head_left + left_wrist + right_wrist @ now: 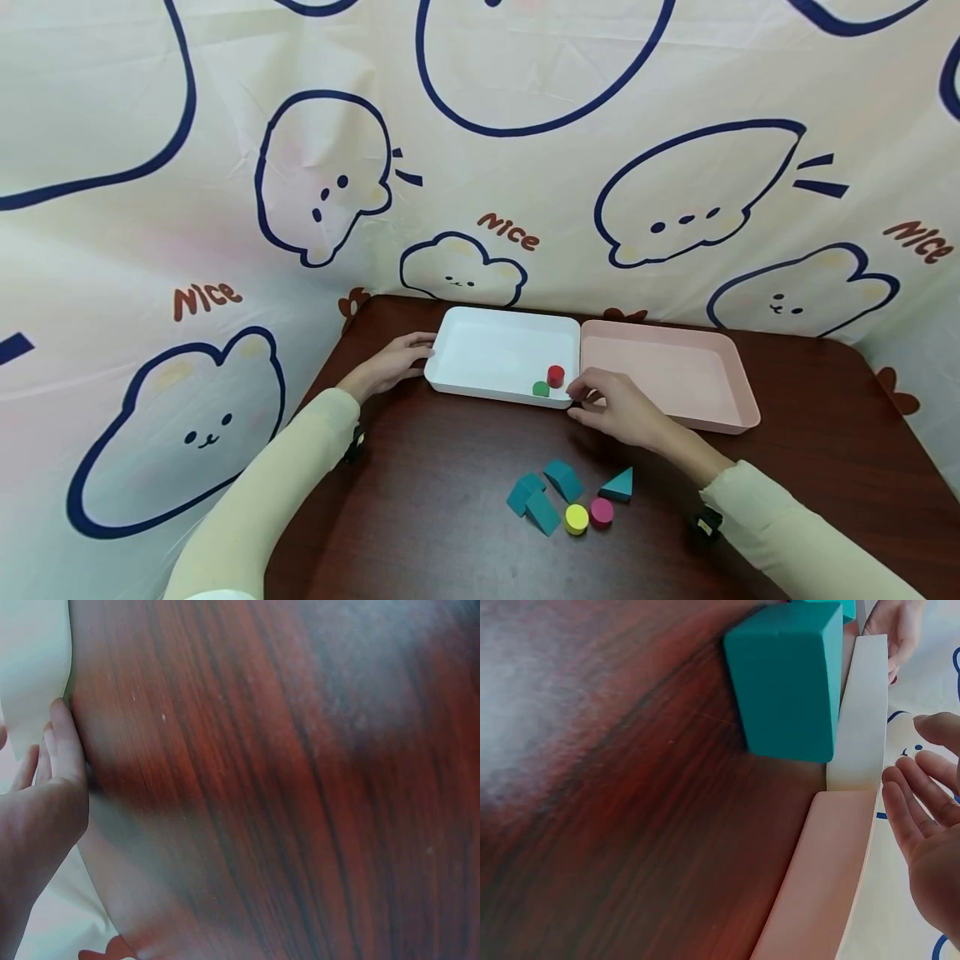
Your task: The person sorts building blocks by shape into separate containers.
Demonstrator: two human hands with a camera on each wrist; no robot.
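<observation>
My left hand [393,362] rests against the left end of the white tray [487,342], its fingers fairly straight in the left wrist view. At the tray's right front corner is my right hand [611,404], fingers loosely bent and holding nothing. Whether its fingertips touch the rim I cannot tell. Inside the white tray, near that corner, are a red cylinder block [556,376] and a green block [541,389]. A pink tray [675,367] stands right beside the white one, partly behind my right hand. A teal block [784,686] looms large in the right wrist view.
Nearer me on the dark wood table [420,500] lie several teal blocks [542,511], a teal triangular block [618,485], a yellow cylinder [577,520] and a magenta cylinder [602,512]. A printed cloth [555,192] hangs behind and beside the table.
</observation>
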